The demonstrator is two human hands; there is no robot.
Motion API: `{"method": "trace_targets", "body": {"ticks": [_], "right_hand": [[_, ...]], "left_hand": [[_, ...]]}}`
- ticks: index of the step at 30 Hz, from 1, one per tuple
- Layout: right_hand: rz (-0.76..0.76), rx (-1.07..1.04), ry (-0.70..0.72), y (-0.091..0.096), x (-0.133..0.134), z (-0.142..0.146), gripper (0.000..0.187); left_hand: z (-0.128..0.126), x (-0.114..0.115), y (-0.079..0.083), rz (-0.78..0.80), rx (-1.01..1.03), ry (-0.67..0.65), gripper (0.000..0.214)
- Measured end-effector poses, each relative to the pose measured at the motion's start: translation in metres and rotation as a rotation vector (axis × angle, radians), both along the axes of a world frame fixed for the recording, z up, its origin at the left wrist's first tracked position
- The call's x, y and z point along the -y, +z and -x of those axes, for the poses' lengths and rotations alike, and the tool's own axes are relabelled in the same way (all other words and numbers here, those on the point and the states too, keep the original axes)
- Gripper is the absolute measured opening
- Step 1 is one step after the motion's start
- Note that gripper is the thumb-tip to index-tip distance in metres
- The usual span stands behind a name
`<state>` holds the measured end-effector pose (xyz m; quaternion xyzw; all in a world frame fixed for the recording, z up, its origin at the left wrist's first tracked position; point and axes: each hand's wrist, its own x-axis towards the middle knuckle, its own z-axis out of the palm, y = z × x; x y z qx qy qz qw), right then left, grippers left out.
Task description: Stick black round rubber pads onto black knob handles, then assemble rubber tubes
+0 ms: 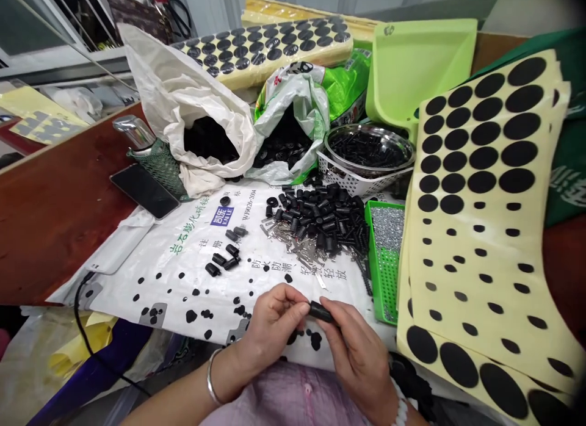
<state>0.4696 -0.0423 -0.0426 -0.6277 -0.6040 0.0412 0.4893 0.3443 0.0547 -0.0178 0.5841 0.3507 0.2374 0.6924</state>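
Note:
Between my two hands, close to the table's front edge, is a small black cylindrical part [321,312]. My left hand [273,319], with a silver bangle at the wrist, pinches its left end. The fingers of my right hand [354,346] close round its right end. Beyond them lies a heap of black cylindrical parts [315,212], with flat metal strips [293,246] and black screw-like pieces at its edge. Several similar black cylinders [224,258] lie apart on the white printed sheet [183,285]. What sits inside the held part is hidden.
At right stand a green tray [375,279] of small silvery pieces and yellow sheets [458,255] with black discs. Behind are a steel bowl [407,154], a white basket [348,180], a white sack [155,96] and a light green dustpan [421,66]. A phone [145,191] lies left.

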Motion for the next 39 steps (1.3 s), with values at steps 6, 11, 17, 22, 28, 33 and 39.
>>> {"method": "trace_targets", "body": {"ticks": [6, 11, 17, 22, 28, 33, 39], "right_hand": [[0.012, -0.002, 0.059, 0.009, -0.009, 0.001, 0.033], [0.184, -0.431, 0.127, 0.017, -0.011, 0.005, 0.021], [0.455, -0.994, 0.211, 0.021, -0.011, 0.007, 0.026], [0.571, -1.346, 0.332, 0.023, -0.014, 0.010, 0.031], [0.492, -1.220, 0.272, 0.019, -0.016, 0.021, 0.022], [0.288, -0.616, 0.193, 0.022, -0.018, 0.028, 0.022], [0.037, 0.032, 0.193, 0.018, -0.027, 0.030, 0.045]], "left_hand": [[0.006, -0.004, 0.003, -0.004, -0.005, -0.036, 0.021], [0.012, -0.008, 0.003, -0.143, 0.003, -0.082, 0.017], [0.020, -0.014, -0.001, -0.527, 0.034, -0.149, 0.005], [0.027, -0.018, -0.006, -0.730, 0.083, -0.201, 0.006], [0.035, -0.017, -0.008, -0.661, 0.088, -0.146, 0.006], [0.042, -0.013, -0.005, -0.315, 0.061, -0.061, 0.008], [0.046, -0.021, 0.002, 0.103, 0.060, -0.018, 0.025]]}}
